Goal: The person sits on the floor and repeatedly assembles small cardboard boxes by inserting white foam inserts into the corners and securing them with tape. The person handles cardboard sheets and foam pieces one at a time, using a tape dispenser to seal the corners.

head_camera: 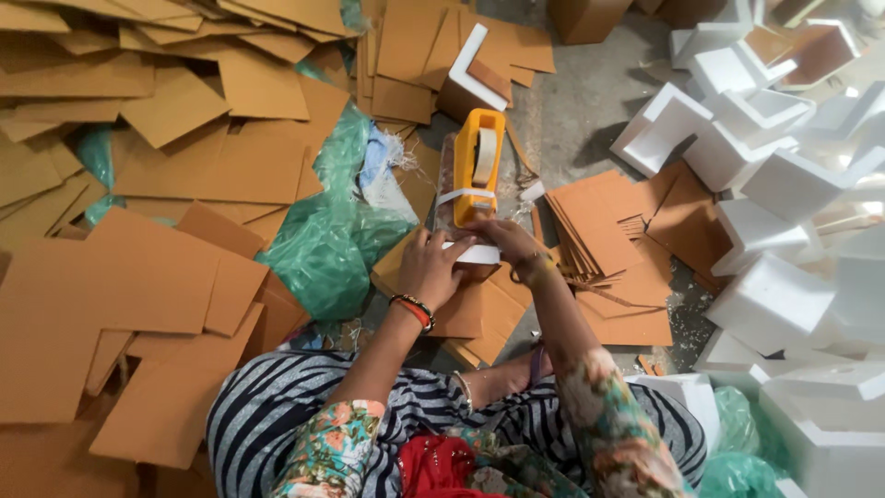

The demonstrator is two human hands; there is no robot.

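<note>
both hands meet on one small piece near the middle of the floor. our left hand [431, 267] is curled with its grip closed around the near left end of a white foam-and-cardboard corner piece [475, 252], fingers bent over its edge. our right hand [505, 240] rests on top of the same piece from the right, fingers folded down over it, so its grip is closed on it too; how tightly, we cannot tell. a red and black bangle [414, 310] sits on the left wrist.

just beyond the hands, touching or nearly touching the piece, stands a yellow tape dispenser [477, 166] with a roll of pale tape in it, and a strip of tape runs across its near end. under the piece lie a few loose brown cardboard squares [479, 314].

to the left, a wide spread of flat cardboard sheets [138, 277] covers the floor, with a crumpled green plastic bag [332, 240] between them and the hands. to the right sits a fanned stack of cardboard squares [599, 226], and farther right a heap of white foam corner blocks [784, 184]. a finished foam-edged corner [472, 69] lies at the far side, beyond the dispenser. bare grey floor [590, 101] shows there as well.
</note>
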